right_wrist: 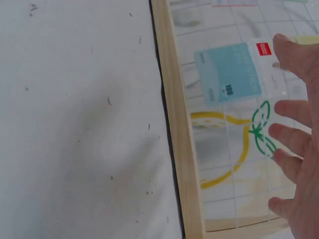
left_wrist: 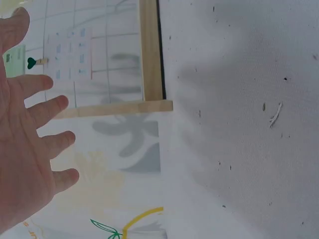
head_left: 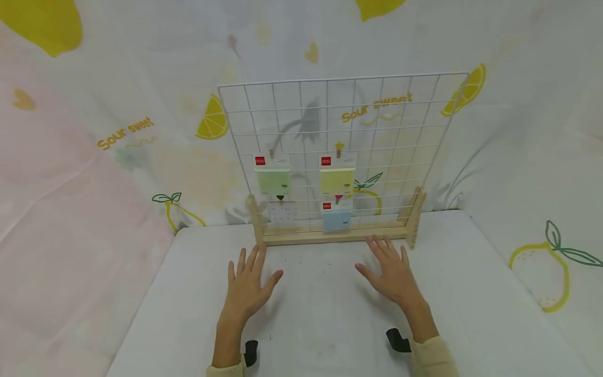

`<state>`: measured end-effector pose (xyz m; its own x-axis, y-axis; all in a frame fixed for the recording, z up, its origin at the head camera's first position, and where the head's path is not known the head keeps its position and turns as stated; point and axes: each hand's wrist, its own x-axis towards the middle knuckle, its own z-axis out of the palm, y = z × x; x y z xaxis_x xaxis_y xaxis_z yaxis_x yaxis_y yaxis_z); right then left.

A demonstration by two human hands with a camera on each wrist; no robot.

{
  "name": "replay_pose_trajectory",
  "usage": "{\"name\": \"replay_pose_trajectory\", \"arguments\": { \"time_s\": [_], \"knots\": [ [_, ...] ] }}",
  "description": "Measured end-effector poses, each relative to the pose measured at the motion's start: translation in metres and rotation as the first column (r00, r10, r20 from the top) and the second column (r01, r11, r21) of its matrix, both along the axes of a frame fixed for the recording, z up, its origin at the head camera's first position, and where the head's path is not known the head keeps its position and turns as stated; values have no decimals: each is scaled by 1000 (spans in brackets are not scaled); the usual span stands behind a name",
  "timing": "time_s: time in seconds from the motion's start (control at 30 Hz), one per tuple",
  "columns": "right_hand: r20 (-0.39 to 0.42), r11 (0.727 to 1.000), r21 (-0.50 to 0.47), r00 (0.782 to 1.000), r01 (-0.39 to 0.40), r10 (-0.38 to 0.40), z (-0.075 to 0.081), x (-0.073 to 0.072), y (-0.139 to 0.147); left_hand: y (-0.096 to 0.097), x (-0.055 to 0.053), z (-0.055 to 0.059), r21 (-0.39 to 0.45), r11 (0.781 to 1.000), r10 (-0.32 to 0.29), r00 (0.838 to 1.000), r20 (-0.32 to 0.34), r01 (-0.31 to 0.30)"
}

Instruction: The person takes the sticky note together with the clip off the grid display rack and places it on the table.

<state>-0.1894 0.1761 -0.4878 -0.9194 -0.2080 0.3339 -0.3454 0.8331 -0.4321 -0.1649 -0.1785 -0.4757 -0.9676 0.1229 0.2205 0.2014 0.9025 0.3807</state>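
Both hands are spread and hold nothing. My left hand (head_left: 246, 290) is over the white table, in front of the left foot of a wire grid rack (head_left: 336, 238) with a wooden base. My right hand (head_left: 393, 275) is near the rack's right foot, its fingertips close to the base bar. Clipped to the grid are a green sticky-note pack (head_left: 274, 182), a yellow sticky-note pack (head_left: 337, 181) and a blue sticky-note pack (right_wrist: 230, 73). Below the green pack hangs a pale printed sheet (left_wrist: 70, 55), with a dark green heart clip (left_wrist: 33, 62) at its edge.
The white tabletop (head_left: 315, 324) carries small dark specks and bits of lint. Behind the rack hangs a white cloth (head_left: 165, 68) printed with lemons. A yellow clip (head_left: 339, 147) and a pink clip (head_left: 338, 198) sit on the grid. Black camera mounts (head_left: 398, 340) are at the wrists.
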Motion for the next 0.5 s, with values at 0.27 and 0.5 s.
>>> {"name": "replay_pose_trajectory", "arguments": {
  "time_s": [0.27, 0.5],
  "knots": [
    [-262, 997, -71, 965, -43, 23, 13, -12, -6, 1, -6, 5, 67, 998, 9, 985, -170, 3],
    [-396, 986, -141, 918, -84, 22, 30, -23, -14, 0, -15, 16, 168, 986, 43, 953, -301, 9]
  ]
}}
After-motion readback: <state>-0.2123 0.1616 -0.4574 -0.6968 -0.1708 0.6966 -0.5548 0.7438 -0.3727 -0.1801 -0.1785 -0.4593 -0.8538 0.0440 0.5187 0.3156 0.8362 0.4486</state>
